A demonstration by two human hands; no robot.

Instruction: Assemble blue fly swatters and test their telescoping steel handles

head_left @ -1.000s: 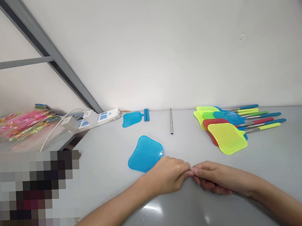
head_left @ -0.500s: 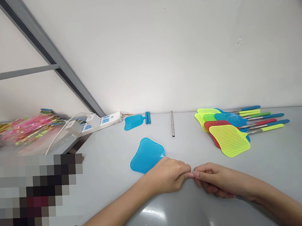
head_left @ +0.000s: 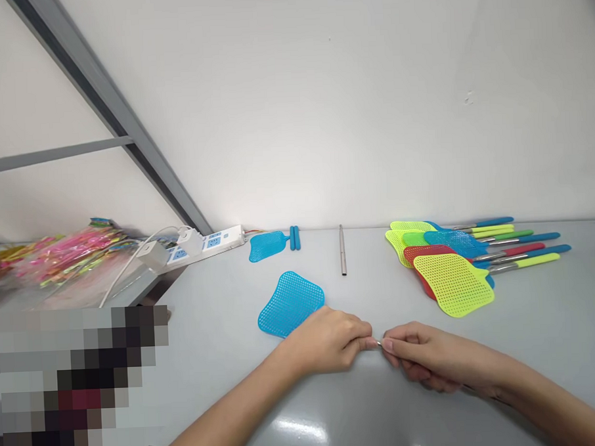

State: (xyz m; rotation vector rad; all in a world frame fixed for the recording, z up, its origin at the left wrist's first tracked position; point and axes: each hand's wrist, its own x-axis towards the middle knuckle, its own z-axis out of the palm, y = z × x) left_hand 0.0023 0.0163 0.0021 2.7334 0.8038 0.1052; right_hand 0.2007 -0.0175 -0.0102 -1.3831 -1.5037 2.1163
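My left hand (head_left: 335, 340) is closed around the neck of a blue fly swatter head (head_left: 291, 302), whose perforated paddle sticks out behind the knuckles. My right hand (head_left: 421, 355) pinches a thin metal rod (head_left: 379, 343); a short shiny piece of it shows between the two hands. The fingertips of both hands almost meet over the grey table. Most of the rod is hidden by the right fingers, and a dark length of something shows under the right wrist. The joint between swatter neck and rod is covered by my left fingers.
Several finished-looking fly swatters (head_left: 453, 285) in yellow, green, blue and red lie piled at right. A metal tube (head_left: 343, 250), two blue grips (head_left: 295, 238) and another blue swatter head (head_left: 267, 246) lie along the wall. A power strip (head_left: 204, 245) and plastic-wrapped goods (head_left: 76, 249) are at left.
My hands have drawn slightly apart, so a bit of metal now shows between the fingertips. The view has shifted a little. Both hands keep their grip.
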